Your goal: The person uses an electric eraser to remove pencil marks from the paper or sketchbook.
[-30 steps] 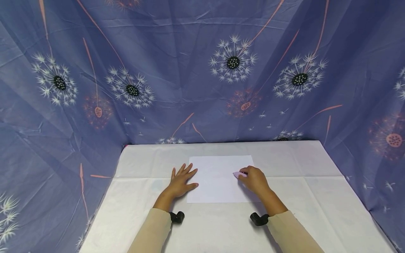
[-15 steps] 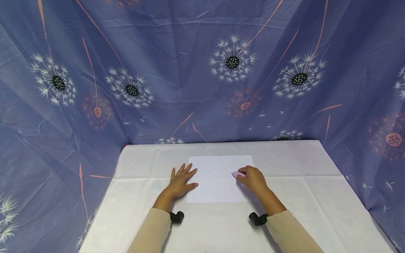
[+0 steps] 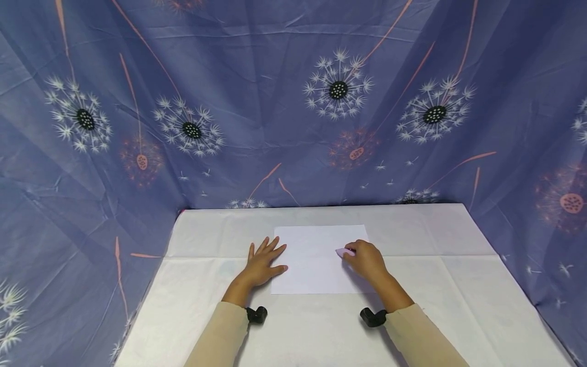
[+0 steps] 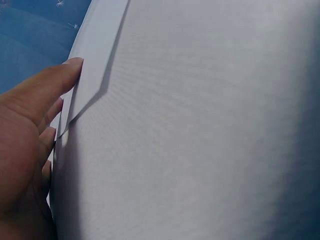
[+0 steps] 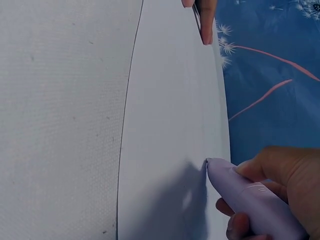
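Note:
A white sheet of paper [image 3: 312, 260] lies flat on the cloth-covered table. My left hand [image 3: 261, 265] rests with spread fingers on its left edge; the thumb [image 4: 60, 77] touches the paper in the left wrist view. Near the sheet's right side, my right hand [image 3: 368, 261] grips a lavender pen-shaped tool [image 5: 250, 197] with a thick rounded body and a small dark tip. That tip meets its own shadow on the paper and seems to touch it. I see no mark on the sheet. Part of the tool is hidden by the fingers.
A white cloth [image 3: 312, 331] with fold creases covers the table. Behind and beside it hangs a blue curtain [image 3: 257, 102] with dandelion prints. Black wrist cameras sit at the left cuff [image 3: 257, 315] and the right cuff [image 3: 373, 317].
The right hand has shifted very slightly left with the lavender pen-shaped tool, mostly in the first half second. The left hand and the paper stay in place.

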Tool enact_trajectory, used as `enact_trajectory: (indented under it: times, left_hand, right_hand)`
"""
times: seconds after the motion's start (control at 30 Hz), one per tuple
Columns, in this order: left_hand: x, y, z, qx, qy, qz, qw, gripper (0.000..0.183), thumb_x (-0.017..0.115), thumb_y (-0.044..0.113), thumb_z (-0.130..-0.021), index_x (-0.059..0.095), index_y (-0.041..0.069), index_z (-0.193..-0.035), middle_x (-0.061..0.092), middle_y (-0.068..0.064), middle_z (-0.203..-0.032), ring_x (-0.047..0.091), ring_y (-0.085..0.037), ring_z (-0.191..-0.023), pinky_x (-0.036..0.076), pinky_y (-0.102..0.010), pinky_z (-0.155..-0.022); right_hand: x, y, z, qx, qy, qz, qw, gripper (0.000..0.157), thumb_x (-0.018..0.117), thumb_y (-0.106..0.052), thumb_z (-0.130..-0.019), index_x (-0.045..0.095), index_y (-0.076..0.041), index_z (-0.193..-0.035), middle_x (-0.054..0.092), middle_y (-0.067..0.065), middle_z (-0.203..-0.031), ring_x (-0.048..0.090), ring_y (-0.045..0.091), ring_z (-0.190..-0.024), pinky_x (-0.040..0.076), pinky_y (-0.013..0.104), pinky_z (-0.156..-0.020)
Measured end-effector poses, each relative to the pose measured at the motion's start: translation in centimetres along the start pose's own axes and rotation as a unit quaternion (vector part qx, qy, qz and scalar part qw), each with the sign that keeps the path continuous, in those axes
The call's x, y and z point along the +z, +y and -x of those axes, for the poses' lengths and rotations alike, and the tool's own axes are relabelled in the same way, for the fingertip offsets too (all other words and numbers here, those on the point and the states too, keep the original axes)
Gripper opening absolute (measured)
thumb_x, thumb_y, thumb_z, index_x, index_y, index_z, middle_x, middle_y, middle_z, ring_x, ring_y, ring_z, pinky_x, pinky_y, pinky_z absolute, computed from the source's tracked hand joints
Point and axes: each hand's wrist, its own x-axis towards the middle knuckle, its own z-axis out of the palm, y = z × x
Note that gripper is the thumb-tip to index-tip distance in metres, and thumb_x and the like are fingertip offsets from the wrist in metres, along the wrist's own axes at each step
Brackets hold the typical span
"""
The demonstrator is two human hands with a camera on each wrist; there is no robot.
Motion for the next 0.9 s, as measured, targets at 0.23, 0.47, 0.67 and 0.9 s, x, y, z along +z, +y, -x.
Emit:
enact_trajectory:
  times: [0.23, 0.47, 0.67, 0.9]
  left_hand:
    - [-0.04, -0.06, 0.04, 0.003, 0.003, 0.003, 1.0000, 0.067, 0.066, 0.045, -0.096, 0.044, 0.021, -0.154, 0.024, -0.003, -0.169, 0.010, -0.034, -0.159, -0.009, -0.066, -0.124]
    - [-0.08, -0.07, 0.04, 0.003, 0.002, 0.000, 1.0000, 0.067, 0.066, 0.045, -0.096, 0.044, 0.022, -0.154, 0.024, -0.003, -0.169, 0.011, -0.034, -0.159, -0.009, -0.066, -0.124]
    - [-0.05, -0.07, -0.01, 0.003, 0.003, -0.001, 1.0000, 0.067, 0.066, 0.046, -0.095, 0.045, 0.022, -0.154, 0.025, -0.003, -0.169, 0.011, -0.034, -0.159, -0.008, -0.067, -0.124]
    - [-0.12, 0.03, 0.06, 0.001, -0.001, 0.001, 1.0000, 0.067, 0.066, 0.045, -0.096, 0.045, 0.021, -0.154, 0.025, -0.004, -0.169, 0.011, -0.034, -0.159, -0.009, -0.066, -0.124]
  right_hand:
    - [0.00, -0.12, -0.03, -0.001, 0.002, 0.001, 1.000, 0.023, 0.074, -0.023, -0.091, 0.079, -0.006, -0.105, 0.074, 0.012, -0.097, 0.070, 0.032, -0.093, 0.056, 0.050, -0.087]
    - [-0.11, -0.46, 0.03, 0.005, 0.000, -0.005, 1.000, 0.024, 0.075, -0.024, -0.091, 0.079, -0.006, -0.105, 0.074, 0.012, -0.096, 0.070, 0.032, -0.092, 0.056, 0.050, -0.086]
    - [-0.06, -0.51, 0.05, 0.007, -0.001, -0.008, 1.000, 0.024, 0.074, -0.023, -0.091, 0.079, -0.005, -0.105, 0.075, 0.014, -0.099, 0.070, 0.034, -0.095, 0.056, 0.052, -0.088]
    - [0.00, -0.52, 0.04, 0.009, -0.004, -0.003, 1.000, 0.023, 0.075, -0.023, -0.090, 0.079, -0.006, -0.105, 0.074, 0.013, -0.099, 0.070, 0.033, -0.094, 0.056, 0.050, -0.088]
